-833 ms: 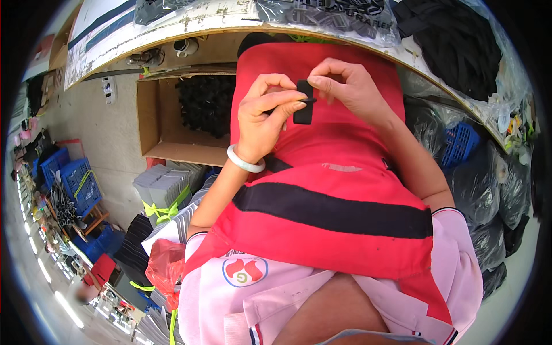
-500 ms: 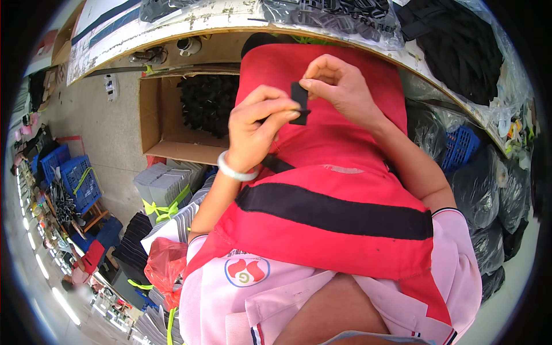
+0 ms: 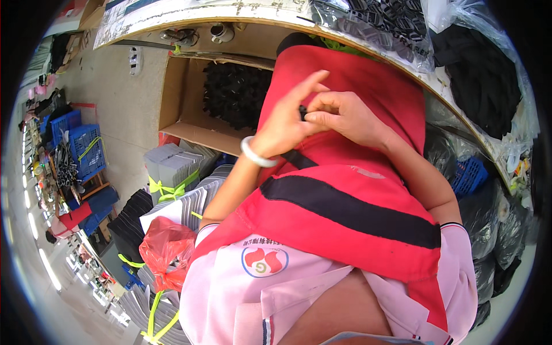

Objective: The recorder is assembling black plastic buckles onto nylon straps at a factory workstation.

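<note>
Both my hands meet over my lap, above the red apron. Between them a small black strip of fabric or webbing shows only as a dark end; the fingers hide the rest. My right hand pinches it with thumb and bent forefinger. My left hand, slightly blurred and with a white bangle on its wrist, lies against the same piece. One left finger points up and away, while the thumb side is closed on the strip beneath the right fingertips.
An open cardboard box of black pieces stands left of my lap. Ahead curves the worn table edge, bearing a clear bag of black buckles and black fabric. Tied grey bundles and a red bag sit at left.
The black strip, held out flat between my hands before, is now mostly covered by fingers. My hands have come together, the right one lower, and a left finger has lifted. The view has shifted.
</note>
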A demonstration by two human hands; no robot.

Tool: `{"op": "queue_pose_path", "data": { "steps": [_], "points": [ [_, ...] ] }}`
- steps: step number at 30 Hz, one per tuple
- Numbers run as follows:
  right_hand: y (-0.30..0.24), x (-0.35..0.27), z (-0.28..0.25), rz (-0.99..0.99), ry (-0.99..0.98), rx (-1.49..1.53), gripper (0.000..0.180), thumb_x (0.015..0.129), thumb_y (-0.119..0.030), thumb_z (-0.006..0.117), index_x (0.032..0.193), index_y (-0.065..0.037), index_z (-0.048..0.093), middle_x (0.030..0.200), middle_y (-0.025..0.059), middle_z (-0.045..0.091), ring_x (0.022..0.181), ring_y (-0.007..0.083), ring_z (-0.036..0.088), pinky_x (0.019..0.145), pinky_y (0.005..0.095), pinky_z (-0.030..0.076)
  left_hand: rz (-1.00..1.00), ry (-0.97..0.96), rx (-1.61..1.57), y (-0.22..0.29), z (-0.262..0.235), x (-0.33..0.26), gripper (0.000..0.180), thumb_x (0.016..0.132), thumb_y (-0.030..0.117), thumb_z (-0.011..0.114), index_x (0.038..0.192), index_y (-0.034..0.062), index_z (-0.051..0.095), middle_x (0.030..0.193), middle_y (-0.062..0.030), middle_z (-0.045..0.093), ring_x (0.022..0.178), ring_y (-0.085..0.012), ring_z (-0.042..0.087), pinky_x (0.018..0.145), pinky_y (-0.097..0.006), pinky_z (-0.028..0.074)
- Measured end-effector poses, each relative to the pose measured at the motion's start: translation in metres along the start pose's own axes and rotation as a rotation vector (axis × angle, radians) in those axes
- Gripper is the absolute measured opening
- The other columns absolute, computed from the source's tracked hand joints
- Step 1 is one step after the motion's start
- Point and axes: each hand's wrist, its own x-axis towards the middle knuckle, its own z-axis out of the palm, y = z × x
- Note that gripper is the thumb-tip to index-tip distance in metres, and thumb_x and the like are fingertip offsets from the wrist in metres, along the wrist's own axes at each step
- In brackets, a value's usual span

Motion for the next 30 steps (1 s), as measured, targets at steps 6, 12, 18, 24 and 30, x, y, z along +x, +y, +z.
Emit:
{"op": "queue_pose_path", "data": {
  "steps": [6,12,18,24,30],
  "points": [
    [0.002,-0.020,-0.019,0.101,0.171,0.083,0.007,0.089,-0.008,0.061,0.086,-0.002,0.062,0.072,-0.0019,0.058,0.065,0.0040,0.051,0.057,0.0205,0.040,-0.419,-0.201,-0.368,0.014,0.009,0.018,0.082,0.073,-0.005,0.073,0.146,0.0099,0.038,0.115,-0.0100,0.063,0.081,-0.0100,0.059,0.065,-0.022,0.047],
    [0.012,-0.019,-0.019,0.029,0.161,-0.024,0.017,0.086,-0.013,0.066,0.093,0.003,0.069,0.071,0.0059,0.066,0.062,0.0091,0.056,0.055,0.0262,0.044,-0.292,-0.138,-0.331,-0.002,0.022,0.018,0.092,0.071,-0.013,0.073,0.149,0.0102,0.030,0.103,-0.0070,0.065,0.064,-0.0034,0.055,0.050,-0.018,0.042],
    [0.024,-0.024,-0.032,0.125,0.123,0.028,0.015,0.087,-0.013,0.066,0.085,0.001,0.066,0.067,0.0045,0.062,0.059,0.0090,0.055,0.053,0.0258,0.043,-0.429,-0.294,-0.384,0.001,0.026,0.028,0.089,0.073,-0.010,0.073,0.149,0.0096,0.031,0.096,-0.0049,0.062,0.069,-0.0080,0.056,0.057,-0.021,0.046],
    [0.013,-0.032,-0.048,0.165,0.203,0.142,0.015,0.088,-0.015,0.067,0.087,0.000,0.066,0.069,0.0013,0.061,0.058,0.0069,0.053,0.051,0.0220,0.042,-0.502,-0.337,-0.614,-0.011,0.022,0.033,0.060,0.084,-0.004,0.064,0.140,0.0022,0.044,0.101,-0.0077,0.065,0.066,-0.0107,0.061,0.050,-0.020,0.047],
    [0.010,-0.044,-0.062,-0.026,0.167,-0.436,0.015,0.083,-0.014,0.069,0.081,0.001,0.066,0.072,0.0096,0.067,0.064,0.0146,0.063,0.057,0.0299,0.048,-0.524,-0.256,-0.472,-0.024,0.027,0.032,0.022,0.093,0.009,0.060,0.112,-0.0022,0.064,0.077,-0.0062,0.066,0.057,-0.0097,0.058,0.047,-0.020,0.045]
  ]
}}
